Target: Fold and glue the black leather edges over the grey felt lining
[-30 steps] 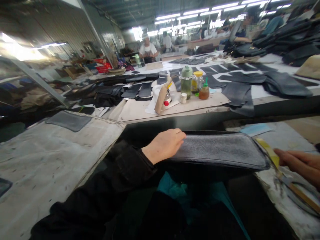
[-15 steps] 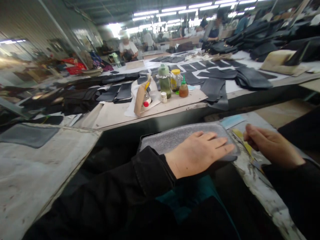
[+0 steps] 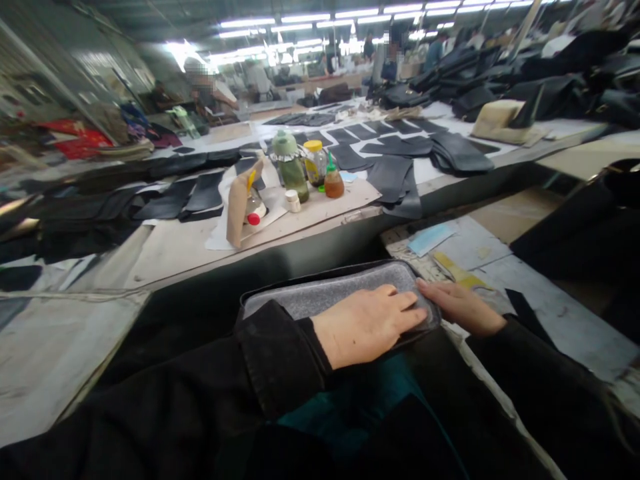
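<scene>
An oblong grey felt panel with rounded corners and a black raised rim lies above my lap, tilted a little. My left hand rests flat on its felt face, fingers spread toward the right end. At that right end, my right hand has its thumb and fingers closed on the black rim; the fingertips under the edge are partly hidden. Beside the right hand, a yellow-handled tool lies on the worn side table, near a light-blue face mask.
Across the gap stands a long table with a green bottle, a yellow-lidded jar, an amber squeeze bottle and flat black pieces. Black bags pile at the back right. Other people work farther off.
My right hand has come left from above the side table onto the panel's right end. The left hand stays flat on the felt. The whole view has shifted.
</scene>
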{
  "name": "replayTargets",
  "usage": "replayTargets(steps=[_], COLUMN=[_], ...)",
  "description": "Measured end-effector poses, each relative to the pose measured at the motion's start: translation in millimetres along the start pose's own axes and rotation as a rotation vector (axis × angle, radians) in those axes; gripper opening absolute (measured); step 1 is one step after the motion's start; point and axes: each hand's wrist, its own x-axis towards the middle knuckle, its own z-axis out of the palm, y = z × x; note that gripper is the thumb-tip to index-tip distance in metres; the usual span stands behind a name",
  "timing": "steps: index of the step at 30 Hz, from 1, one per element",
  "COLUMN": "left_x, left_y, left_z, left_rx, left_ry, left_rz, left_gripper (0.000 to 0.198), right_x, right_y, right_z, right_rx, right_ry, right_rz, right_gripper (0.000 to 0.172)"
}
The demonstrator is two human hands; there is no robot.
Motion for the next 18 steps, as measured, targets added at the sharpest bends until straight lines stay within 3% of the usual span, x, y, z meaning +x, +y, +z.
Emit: replayTargets(steps=[5, 8, 18], left_x=[1.8, -1.6, -29.0], left_y=[-0.1, 0.8, -5.3], left_z=[3.9, -1.3, -23.2], left_rx=[-0.081, -0.128, -0.399], left_ry=[0.026, 0.039, 0.202], left_rz=[-0.043, -0.06, -0.156], left_gripper=[0.033, 0.033, 0.034], right_x=[-2.2, -5.3, -16.1], right_y=[10.1, 7.5, -63.4], right_z=[16.2, 21.1, 9.9], right_rx=[0.47, 0.62, 0.443], right_ry=[0.109, 0.135, 0.27], right_rz=[0.064, 0.058, -0.18], right_gripper=[0.042, 0.036, 0.038])
